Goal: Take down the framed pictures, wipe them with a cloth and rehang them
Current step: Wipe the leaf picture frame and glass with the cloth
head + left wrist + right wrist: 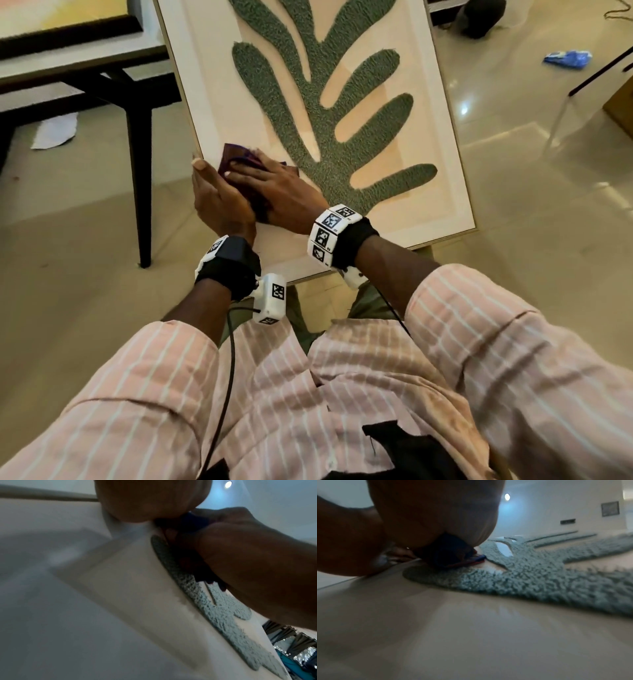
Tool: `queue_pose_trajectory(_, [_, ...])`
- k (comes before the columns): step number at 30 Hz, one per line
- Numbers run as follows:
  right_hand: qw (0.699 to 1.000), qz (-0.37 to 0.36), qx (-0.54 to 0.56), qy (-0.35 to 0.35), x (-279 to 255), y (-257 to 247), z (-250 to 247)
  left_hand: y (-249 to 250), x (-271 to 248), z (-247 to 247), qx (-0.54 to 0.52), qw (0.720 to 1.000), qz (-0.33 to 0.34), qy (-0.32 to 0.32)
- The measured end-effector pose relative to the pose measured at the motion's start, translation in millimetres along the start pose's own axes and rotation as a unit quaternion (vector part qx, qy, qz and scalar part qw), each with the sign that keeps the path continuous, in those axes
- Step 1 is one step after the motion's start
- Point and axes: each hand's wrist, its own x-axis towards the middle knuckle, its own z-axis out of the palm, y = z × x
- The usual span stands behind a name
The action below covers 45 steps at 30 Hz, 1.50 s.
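Observation:
A large framed picture (428, 144) with a green tufted leaf (308, 85) stands tilted on the floor in front of me. My left hand (219, 202) grips its left edge, thumb on the front of the frame. My right hand (274, 192) lies on the glass beside it, fingers curled over a bunched dark maroon cloth (233, 154), near the leaf's lower left lobe. The left wrist view shows the right hand (248, 561) bent over the cloth (197, 519) on the picture (128, 581). The right wrist view has the cloth (453, 555) under the palm (433, 513) at the leaf's edge.
A dark-legged table (137, 171) stands just left of the picture, with another framed picture (68, 20) on it. White paper (54, 132) lies beneath it. A blue object (568, 59) and a dark object (483, 17) lie on the glossy tiled floor at the right.

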Motion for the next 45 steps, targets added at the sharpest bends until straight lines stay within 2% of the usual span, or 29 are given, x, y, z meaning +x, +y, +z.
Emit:
queue_pose_trajectory(2, [0.999,0.043,0.013,0.012,6,-9,3,-1,0,-1,-0.007,1.0,0.007,0.005])
queue_pose_trajectory(3, [0.999,0.041,0.007,0.006,7,-14,7,-3,1,-1,-0.01,1.0,0.001,0.005])
queue_pose_trajectory(6, [0.997,-0.064,-0.014,-0.049,-3,-16,9,-6,2,-5,-0.003,1.0,-0.019,-0.005])
queue_pose_trajectory(8, [0.993,-0.099,-0.029,-0.064,-14,1,-6,-7,-4,-7,0.063,0.997,0.012,-0.034])
queue_pose_trajectory(10, [0.996,-0.073,-0.035,-0.035,-28,19,-20,-7,-15,-5,0.154,0.986,0.045,-0.051])
queue_pose_trajectory(12, [0.996,-0.039,-0.071,-0.034,-45,28,-25,-6,-25,-5,0.216,0.974,0.051,-0.048])
queue_pose_trajectory(16, [0.988,-0.063,-0.126,-0.065,-78,43,-37,-5,-28,-3,0.259,0.963,0.058,-0.043])
queue_pose_trajectory(17, [0.988,-0.05,-0.129,-0.065,-84,52,-43,-6,-28,-2,0.266,0.961,0.063,-0.039])
queue_pose_trajectory(19, [0.992,0.022,-0.123,-0.023,-92,67,-50,-6,-29,1,0.272,0.96,0.065,-0.03])
queue_pose_trajectory(22, [0.973,0.202,-0.087,0.075,-96,64,-47,-5,-30,3,0.276,0.959,0.059,-0.021])
queue_pose_trajectory(23, [0.968,0.217,-0.101,0.073,-94,60,-44,-5,-29,3,0.277,0.959,0.059,-0.025])
queue_pose_trajectory(24, [0.972,0.197,-0.118,0.051,-93,59,-40,-5,-29,3,0.279,0.958,0.058,-0.029])
queue_pose_trajectory(26, [0.982,0.115,-0.15,-0.011,-96,76,-48,-5,-28,2,0.279,0.958,0.058,-0.036])
queue_pose_trajectory(27, [0.982,0.097,-0.164,-0.01,-98,92,-57,-5,-29,2,0.28,0.958,0.058,-0.038])
queue_pose_trajectory(28, [0.979,0.118,-0.167,0.015,-100,109,-67,-5,-29,3,0.28,0.957,0.057,-0.039])
queue_pose_trajectory(30, [0.955,0.248,-0.138,0.083,-106,138,-88,-5,-29,4,0.286,0.956,0.057,-0.037])
queue_pose_trajectory(33, [0.891,0.43,-0.123,0.083,-110,147,-100,-5,-30,5,0.288,0.956,0.052,-0.033])
queue_pose_trajectory(35, [0.855,0.497,-0.133,0.062,-105,126,-91,-5,-31,6,0.292,0.954,0.052,-0.032])
queue_pose_trajectory(37, [0.839,0.526,-0.133,0.036,-96,95,-70,-3,-30,7,0.297,0.953,0.052,-0.029])
queue_pose_trajectory(40, [0.853,0.5,-0.147,-0.006,-88,52,-39,-3,-30,7,0.301,0.952,0.053,-0.028])
queue_pose_trajectory(43, [0.9,0.392,-0.188,-0.038,-100,43,-30,-3,-31,7,0.311,0.949,0.05,-0.032])
queue_pose_trajectory(45, [0.927,0.322,-0.186,-0.047,-116,61,-40,-3,-31,7,0.309,0.949,0.05,-0.036])
